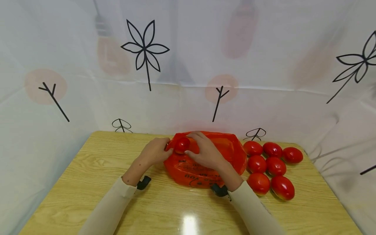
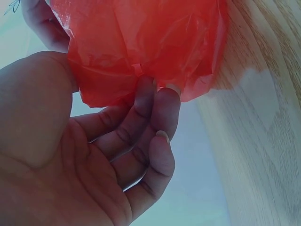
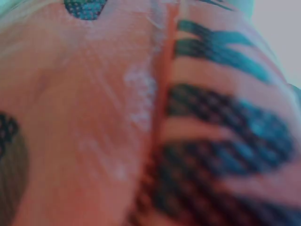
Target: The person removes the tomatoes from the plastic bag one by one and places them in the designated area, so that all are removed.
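Note:
An orange-red plastic bag [image 1: 202, 178] with dark printing lies on the table, its mouth spread. My left hand [image 1: 155, 150] grips the bag's left edge; in the left wrist view the fingers [image 2: 162, 110] curl against the plastic. At the left side of the bag's mouth is a glossy round red fruit [image 1: 182, 144]. My right hand [image 1: 207, 151] reaches over the bag, with thumb and fingertips around the fruit's right side. The right wrist view is filled by printed bag plastic [image 3: 103, 108], and the right fingers are hidden there.
Several glossy red fruits [image 1: 276, 166], some with yellowish undersides, sit close together on the wooden table [image 1: 79, 189], right of the bag. A white cloth [image 1: 176, 107] with plant drawings hangs behind the table and along its sides.

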A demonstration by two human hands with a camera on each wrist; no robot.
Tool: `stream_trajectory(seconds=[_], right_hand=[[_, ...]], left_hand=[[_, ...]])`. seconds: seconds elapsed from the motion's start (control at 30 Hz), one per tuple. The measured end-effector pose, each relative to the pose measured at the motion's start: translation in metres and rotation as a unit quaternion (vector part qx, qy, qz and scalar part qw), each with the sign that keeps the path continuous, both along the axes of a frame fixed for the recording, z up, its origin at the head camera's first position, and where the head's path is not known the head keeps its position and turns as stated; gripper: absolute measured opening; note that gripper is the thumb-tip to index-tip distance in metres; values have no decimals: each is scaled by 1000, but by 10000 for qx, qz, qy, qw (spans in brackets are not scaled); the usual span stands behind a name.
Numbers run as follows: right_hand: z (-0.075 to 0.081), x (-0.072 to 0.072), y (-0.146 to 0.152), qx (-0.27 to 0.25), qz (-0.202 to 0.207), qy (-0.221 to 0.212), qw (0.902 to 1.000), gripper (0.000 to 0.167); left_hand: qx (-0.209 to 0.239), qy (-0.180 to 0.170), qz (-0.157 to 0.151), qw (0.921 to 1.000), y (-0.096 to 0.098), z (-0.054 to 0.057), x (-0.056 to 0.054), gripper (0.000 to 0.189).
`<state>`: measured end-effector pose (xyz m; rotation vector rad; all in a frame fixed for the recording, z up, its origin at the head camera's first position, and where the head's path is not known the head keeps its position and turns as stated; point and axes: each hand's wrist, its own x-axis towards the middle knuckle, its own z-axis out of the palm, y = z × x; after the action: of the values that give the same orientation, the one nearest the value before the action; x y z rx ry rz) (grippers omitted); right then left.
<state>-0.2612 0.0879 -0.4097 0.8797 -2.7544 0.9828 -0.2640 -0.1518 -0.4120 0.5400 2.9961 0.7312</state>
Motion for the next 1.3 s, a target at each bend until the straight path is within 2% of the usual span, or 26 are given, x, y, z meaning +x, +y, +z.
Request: stream_trajectory(seconds=[0.47,0.93,1.1,1.3], right_hand=[[-6,-6,-17,201,13,-234,9995,55],[-14,-10,-31,763,-62,-87,9970,62],[-18,-12,-32,735,-124,-41,9972,59],[-24,-14,-33,978,-159,99,9950,62]], left_hand=[[91,69,19,9999,0,-1,0,13],[52,260,-62,9996,0,-1,-1,13],[60,225,-58,9997,0,0,-1,13],[51,159,-20,9999,0,-1,0,13]])
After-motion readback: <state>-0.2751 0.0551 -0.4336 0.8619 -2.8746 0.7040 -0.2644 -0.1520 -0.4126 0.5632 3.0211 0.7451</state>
